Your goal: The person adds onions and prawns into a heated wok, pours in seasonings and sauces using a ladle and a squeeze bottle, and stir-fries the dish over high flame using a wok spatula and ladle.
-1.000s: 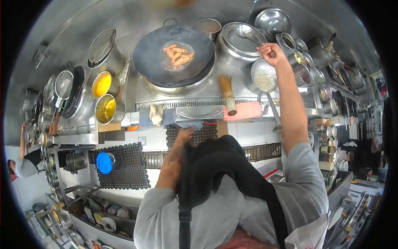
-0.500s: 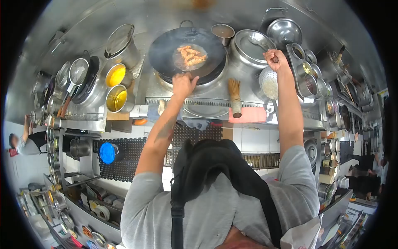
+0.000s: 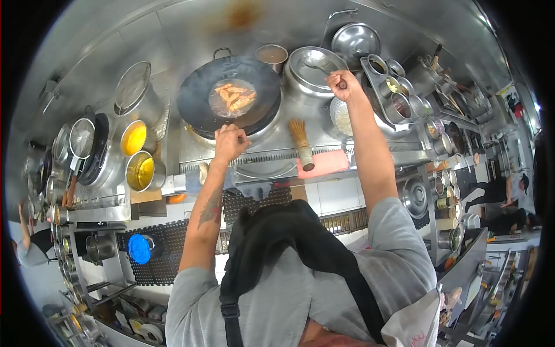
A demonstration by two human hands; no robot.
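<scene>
Left hand (image 3: 229, 143) curls narrow at the near rim of the wok (image 3: 198, 97), its hold unclear, food pieces (image 3: 234, 98) just beyond its fingers, right hand (image 3: 346, 87) gripping the ladle (image 3: 314, 57); a steady wrist suits best.

Grey short-sleeved shirt (image 3: 283, 289) under black straps (image 3: 289, 231) with a buckle (image 3: 230, 310).

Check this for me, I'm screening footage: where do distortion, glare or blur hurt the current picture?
Head view: fisheye bends the counter and blackens the corners; soft glare hazes the steel wall; a brown smudge blurs top centre; the wok looks clear enough.
</scene>
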